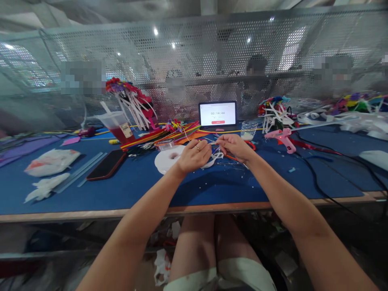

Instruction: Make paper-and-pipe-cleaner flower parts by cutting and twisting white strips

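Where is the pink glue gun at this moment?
In the head view, the pink glue gun is on the blue tabletop, right of the right hand and just in front of the bundle of white strips.

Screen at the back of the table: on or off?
On: the screen is lit white, showing 00:14:44 above a red bar.

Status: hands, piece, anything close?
Right hand pinching small pale piece. Left hand close, grip unclear. White disc partly behind left hand.
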The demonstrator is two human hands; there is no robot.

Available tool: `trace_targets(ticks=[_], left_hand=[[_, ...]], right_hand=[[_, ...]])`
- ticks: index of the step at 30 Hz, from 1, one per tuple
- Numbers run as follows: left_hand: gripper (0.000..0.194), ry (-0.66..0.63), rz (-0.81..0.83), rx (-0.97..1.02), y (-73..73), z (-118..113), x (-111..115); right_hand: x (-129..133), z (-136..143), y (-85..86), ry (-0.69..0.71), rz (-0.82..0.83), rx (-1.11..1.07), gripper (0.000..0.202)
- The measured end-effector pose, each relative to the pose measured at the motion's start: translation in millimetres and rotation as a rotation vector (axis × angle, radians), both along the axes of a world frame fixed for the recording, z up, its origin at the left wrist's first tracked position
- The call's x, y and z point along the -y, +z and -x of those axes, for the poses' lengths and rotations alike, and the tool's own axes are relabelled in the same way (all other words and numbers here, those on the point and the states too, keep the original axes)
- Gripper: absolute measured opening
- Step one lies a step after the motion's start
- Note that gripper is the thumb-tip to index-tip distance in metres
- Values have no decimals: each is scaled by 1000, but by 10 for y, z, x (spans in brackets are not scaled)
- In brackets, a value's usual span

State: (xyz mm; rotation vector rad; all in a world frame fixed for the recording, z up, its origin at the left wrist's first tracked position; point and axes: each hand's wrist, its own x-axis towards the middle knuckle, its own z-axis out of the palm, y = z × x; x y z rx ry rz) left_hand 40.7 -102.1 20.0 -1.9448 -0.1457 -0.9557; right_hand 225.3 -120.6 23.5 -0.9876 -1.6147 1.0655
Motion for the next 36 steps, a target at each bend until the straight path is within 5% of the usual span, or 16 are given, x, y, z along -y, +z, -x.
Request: trace_targets(ticks=[4,8,19,22,28,31,36], left_hand=[[18,4,180,-4,-38,25,-17],[19,66,189,5,-28,27,-5],[7,-26,454,241,-58,-13,14],[11,-173,760,367,-55,-49,21],[18,-625,1707,564,-69,-207,6],[20,-704,1853,592,-88,-261,5],[19,-685,1822,581,-103,-246,-18]], right_hand=[[22,-32,12,133,85,-64,26],[61,-13,33,168,67,-71,27],[67,0,72,-26,-124,30,30],[63,-14,77,-64,-181,112,27],[63,-15,64,-100,-259,203,21],[46,-23,37,-76,-235,185,22],[39,-18,26,-12,-188,131,24]])
